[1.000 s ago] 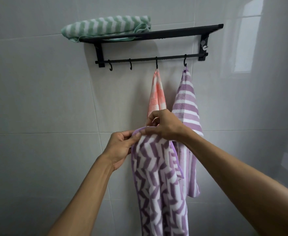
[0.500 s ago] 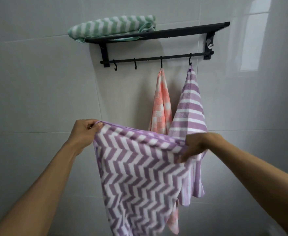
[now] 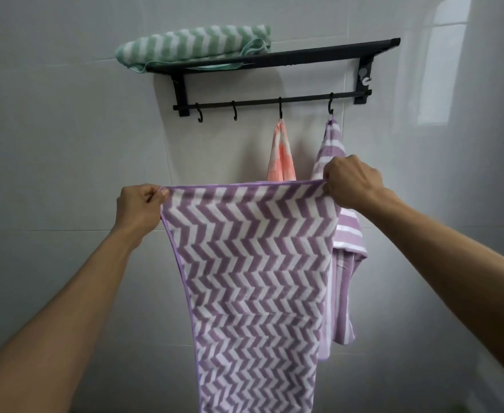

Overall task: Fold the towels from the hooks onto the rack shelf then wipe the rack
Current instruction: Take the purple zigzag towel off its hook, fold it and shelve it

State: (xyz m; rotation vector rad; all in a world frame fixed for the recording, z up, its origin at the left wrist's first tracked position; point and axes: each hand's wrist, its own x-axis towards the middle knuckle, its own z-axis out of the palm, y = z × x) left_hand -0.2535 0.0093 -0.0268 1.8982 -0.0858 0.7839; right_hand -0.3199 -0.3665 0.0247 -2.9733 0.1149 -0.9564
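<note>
two hands hold the purple chevron towel (image 3: 250, 263) spread flat before the wall: my left hand (image 3: 139, 204) pinches its top-left corner, right hand (image 3: 353, 181) pinches top-right. behind it, orange towel (image 3: 282, 156) & purple striped towel (image 3: 332, 147) hang on hooks of the black rack (image 3: 274, 59); green towel (image 3: 191, 44) lies folded on shelf.

Pale glossy wall tiles (image 3: 51, 138) carry a bright window reflection (image 3: 444, 73).
</note>
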